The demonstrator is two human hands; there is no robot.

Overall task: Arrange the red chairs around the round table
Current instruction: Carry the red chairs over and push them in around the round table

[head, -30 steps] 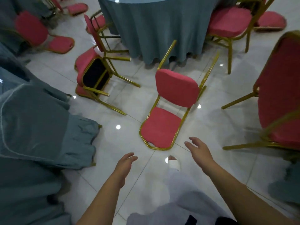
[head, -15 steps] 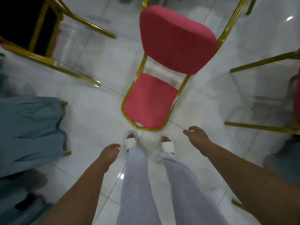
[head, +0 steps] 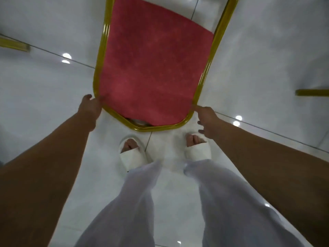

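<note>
A red chair with a gold frame lies tipped on its back on the white floor, its padded backrest pointing at my feet. My left hand grips the frame at the backrest's left corner, with its fingers over the gold tube. At the right corner, my right hand touches the frame with its thumb side while the other fingers hang loosely curled beside it. The round table is out of view.
Gold legs of neighbouring chairs poke in at the left edge and the right edge. My feet in white slippers stand just behind the chair's top rail. Glossy white tile floor surrounds the chair.
I have bent down closer to the fallen chair. Both hands moved forward from free air to the backrest's two corners, and the left hand took hold of the frame.
</note>
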